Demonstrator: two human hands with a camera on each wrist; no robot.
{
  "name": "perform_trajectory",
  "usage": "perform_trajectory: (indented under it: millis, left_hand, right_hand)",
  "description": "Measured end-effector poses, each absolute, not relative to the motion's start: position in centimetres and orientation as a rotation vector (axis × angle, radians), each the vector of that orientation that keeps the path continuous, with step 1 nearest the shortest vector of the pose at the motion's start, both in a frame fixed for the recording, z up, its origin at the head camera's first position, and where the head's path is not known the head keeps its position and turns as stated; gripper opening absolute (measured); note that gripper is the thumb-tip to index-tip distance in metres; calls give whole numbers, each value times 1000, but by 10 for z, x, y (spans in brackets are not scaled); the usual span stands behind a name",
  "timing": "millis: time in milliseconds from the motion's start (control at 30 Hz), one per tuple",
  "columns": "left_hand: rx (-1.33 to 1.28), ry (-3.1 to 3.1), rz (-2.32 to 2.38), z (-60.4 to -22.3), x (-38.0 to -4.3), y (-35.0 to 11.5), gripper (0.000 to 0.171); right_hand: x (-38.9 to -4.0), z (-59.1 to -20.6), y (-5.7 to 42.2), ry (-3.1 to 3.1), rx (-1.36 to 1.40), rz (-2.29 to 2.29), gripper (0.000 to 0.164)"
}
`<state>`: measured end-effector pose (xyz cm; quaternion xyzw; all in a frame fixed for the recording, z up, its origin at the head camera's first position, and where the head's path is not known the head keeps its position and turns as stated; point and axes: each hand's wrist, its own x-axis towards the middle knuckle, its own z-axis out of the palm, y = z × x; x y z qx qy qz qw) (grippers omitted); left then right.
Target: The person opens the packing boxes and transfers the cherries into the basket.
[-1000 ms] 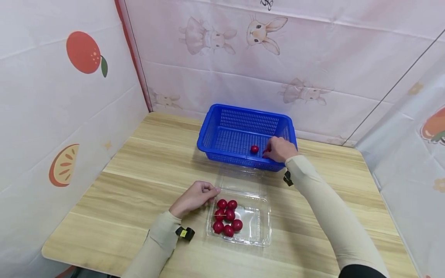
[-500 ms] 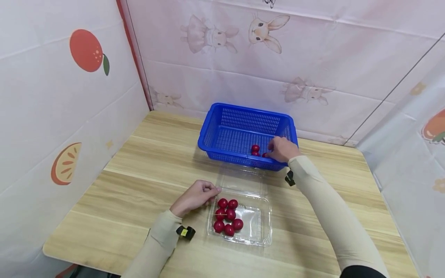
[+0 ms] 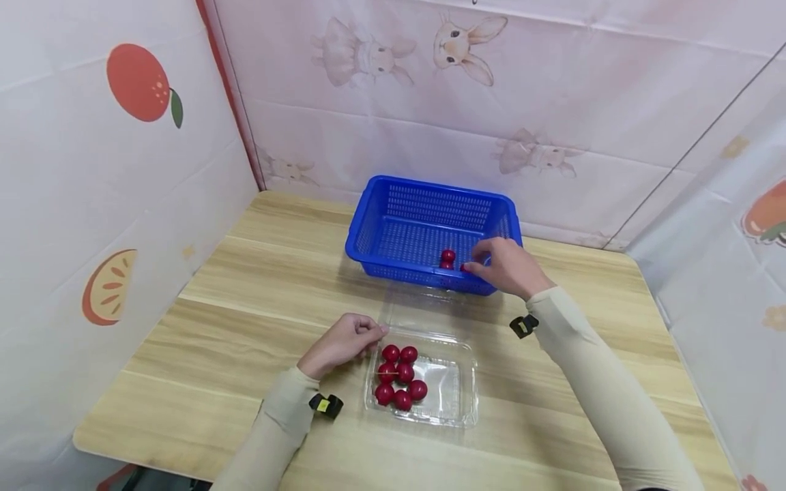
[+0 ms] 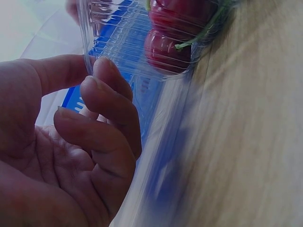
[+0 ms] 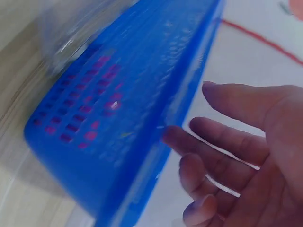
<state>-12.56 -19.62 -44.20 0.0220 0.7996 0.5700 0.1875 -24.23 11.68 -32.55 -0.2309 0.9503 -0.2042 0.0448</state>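
Note:
My left hand (image 3: pixel 345 343) pinches the rim of a clear plastic clamshell box (image 3: pixel 468 382) between thumb and index finger, its other fingers loosely curled. Several dark red cherries (image 3: pixel 402 374) lie in the left half of the box; green stems show in the left wrist view. Over the front right rim of the blue basket (image 3: pixel 393 273) is my right hand (image 3: pixel 510 266). The right wrist view shows its fingers spread, with nothing between them. Inside the basket, more cherries (image 3: pixel 448 256) rest close to the front wall, one right by the thumb tip.
The lid (image 3: pixel 424 310) of the box lies folded back towards the basket. The wooden table (image 3: pixel 245 327) meets printed cloth walls at the back and both sides. Red shows through the slots of the basket's front wall (image 5: pixel 71 127).
My right hand has drawn up and back from inside the basket, its fingers parting. Another cherry now shows beside the first in the basket. My left hand keeps its place on the box.

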Motion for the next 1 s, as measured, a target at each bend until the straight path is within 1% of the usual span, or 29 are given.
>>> perform_trajectory:
  millis: [200,333,467,600,767,1000]
  left_hand:
    - [68,2247,1595,-440,-126,-197,36]
    - [71,2255,1592,-439,-126,-197,36]
    - [65,2260,1580,-440,-127,-197,36]
    - [70,2259,1582,-440,-128,-198,36]
    - [71,2261,1585,-440,-128,-198,37]
    - [63,2255,1592,-439,-127,-198,36]
  right_hand:
    - [-202,-315,102,2857,-874,-744,20]
    - [-177,-317,90,2797,-980,-744,19]
    - [-158,-323,80,2723,-1015,-726,19]
    - [-145,-335,75,2683,-1054,-666,21]
    - [-134,-352,71,2649,-1119,-589,18]
    - [-124,-368,69,2564,-1121,-540,19]
